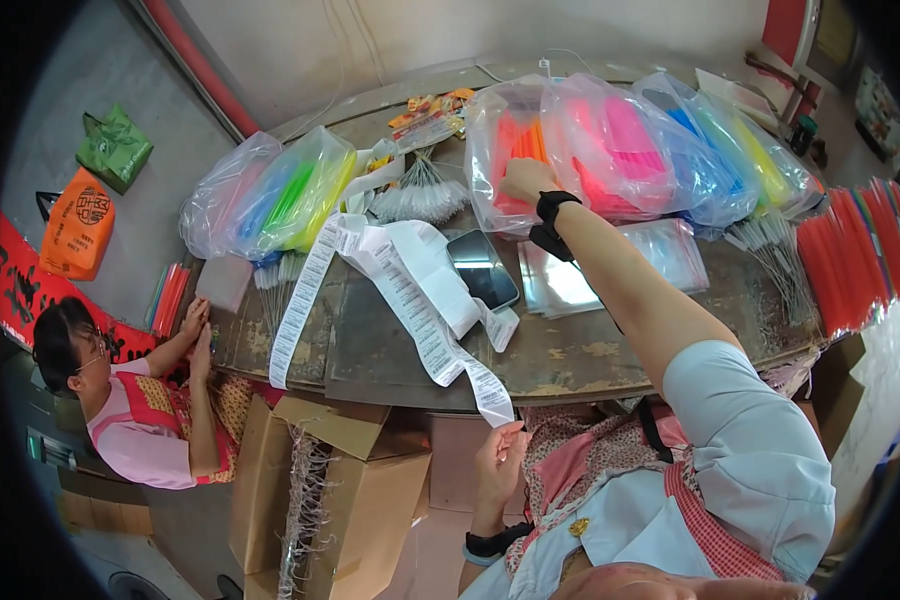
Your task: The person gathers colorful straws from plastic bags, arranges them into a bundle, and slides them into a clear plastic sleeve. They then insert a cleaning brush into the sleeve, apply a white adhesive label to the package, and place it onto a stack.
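Note:
My left hand (500,462) is pinched on the end of a long white strip of printed labels (400,275), near the table's front edge. The strip runs up over the tabletop in loose folds. Across the table, my right hand (530,182) reaches to a clear plastic bag (485,195) of orange and red thin plastic sticks. Its fingers look curled among the orange sticks, and what they grip is hidden. Beside it lies another clear bag with pink sticks (635,145). A dark phone (482,268) rests next to the strip.
Clear flat plastic sleeves (660,250) lie under my right forearm. Bags of coloured sticks (300,195), white-tipped wire bundles (420,190) and red sticks (850,260) crowd the worn table (570,355). An open cardboard box (370,500) stands in front. Another person (140,410) sits at left.

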Tool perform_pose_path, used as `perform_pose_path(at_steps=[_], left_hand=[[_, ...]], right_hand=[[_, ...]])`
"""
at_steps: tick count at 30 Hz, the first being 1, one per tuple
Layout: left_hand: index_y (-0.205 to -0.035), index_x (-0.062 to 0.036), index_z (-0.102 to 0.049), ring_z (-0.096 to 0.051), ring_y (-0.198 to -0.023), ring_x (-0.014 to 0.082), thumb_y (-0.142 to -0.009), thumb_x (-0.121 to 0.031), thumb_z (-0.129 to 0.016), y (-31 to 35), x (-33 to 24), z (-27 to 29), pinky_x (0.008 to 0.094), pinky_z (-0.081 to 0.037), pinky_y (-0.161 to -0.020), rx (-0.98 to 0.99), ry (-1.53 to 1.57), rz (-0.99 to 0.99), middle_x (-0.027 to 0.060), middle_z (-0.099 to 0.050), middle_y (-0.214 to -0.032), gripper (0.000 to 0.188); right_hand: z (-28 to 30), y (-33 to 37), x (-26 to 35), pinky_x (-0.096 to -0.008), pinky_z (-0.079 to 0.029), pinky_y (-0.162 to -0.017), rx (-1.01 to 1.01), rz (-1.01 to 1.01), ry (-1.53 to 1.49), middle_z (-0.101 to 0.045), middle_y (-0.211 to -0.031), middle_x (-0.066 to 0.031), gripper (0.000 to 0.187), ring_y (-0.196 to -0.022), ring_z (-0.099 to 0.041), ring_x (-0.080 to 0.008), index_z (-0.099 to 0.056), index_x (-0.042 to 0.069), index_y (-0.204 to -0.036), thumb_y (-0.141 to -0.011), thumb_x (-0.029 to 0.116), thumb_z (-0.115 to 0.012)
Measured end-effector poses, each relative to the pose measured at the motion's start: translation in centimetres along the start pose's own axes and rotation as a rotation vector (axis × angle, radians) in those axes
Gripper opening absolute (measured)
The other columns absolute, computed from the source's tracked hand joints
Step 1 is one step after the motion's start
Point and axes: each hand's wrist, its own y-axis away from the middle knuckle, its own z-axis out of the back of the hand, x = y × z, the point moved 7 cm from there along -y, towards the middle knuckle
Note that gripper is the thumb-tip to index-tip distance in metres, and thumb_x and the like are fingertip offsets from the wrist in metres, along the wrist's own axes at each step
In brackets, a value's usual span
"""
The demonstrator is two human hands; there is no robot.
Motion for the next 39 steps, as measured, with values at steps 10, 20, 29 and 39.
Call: perform_pose_path(at_steps=[10,20,29,39], left_hand=[[-0.115,0.0033,-0.055,-0.061,-0.094,0.0139,-0.094,-0.010,-0.057,-0.5,0.5,-0.2,0.0262,-0.048,-0.085,-0.007,-0.043,0.028,0.0095,-0.063,-0.100,0.024],[-0.116,0.0023,-0.055,-0.061,-0.092,0.0128,-0.094,-0.013,-0.057,-1.5,1.3,-0.6,0.0244,-0.048,-0.081,0.035,-0.132,0.023,0.0090,-0.065,-0.098,0.026],[-0.113,0.0009,-0.059,-0.062,-0.089,0.0148,-0.093,-0.019,-0.060,-1.9,0.3,-1.5,0.0290,-0.050,-0.081,0.021,-0.177,0.033,0.0103,-0.066,-0.098,0.028],[-0.116,0.0020,-0.057,-0.064,-0.093,0.0147,-0.094,-0.015,-0.058,-0.4,1.4,-2.6,0.0264,-0.050,-0.081,0.073,-0.271,0.032,0.0113,-0.067,-0.100,0.028]], right_hand=[[-0.4,-0.3,-0.7,-0.0482,-0.051,-0.080,-0.180,-0.059,-0.063,-0.065,-0.098,-0.0265,0.036,-0.093,-0.065,-0.0399,-0.057,-0.005,-0.106,-0.078,0.019,-0.056],[1.1,0.8,-4.1,-0.0452,-0.053,-0.067,-0.224,0.328,0.269,-0.065,-0.086,-0.0247,0.024,-0.080,-0.066,-0.0380,-0.062,-0.005,-0.092,-0.075,0.010,-0.056],[2.2,2.5,-2.8,-0.0475,-0.053,-0.068,0.000,0.236,0.173,-0.065,-0.083,-0.0280,0.020,-0.083,-0.065,-0.0419,-0.063,-0.008,-0.083,-0.071,0.007,-0.060],[-1.4,0.6,-7.2,-0.0397,-0.051,-0.057,-0.073,-0.209,-0.703,-0.065,-0.075,-0.0179,0.017,-0.072,-0.066,-0.0302,-0.061,-0.005,-0.082,-0.078,0.011,-0.060]])
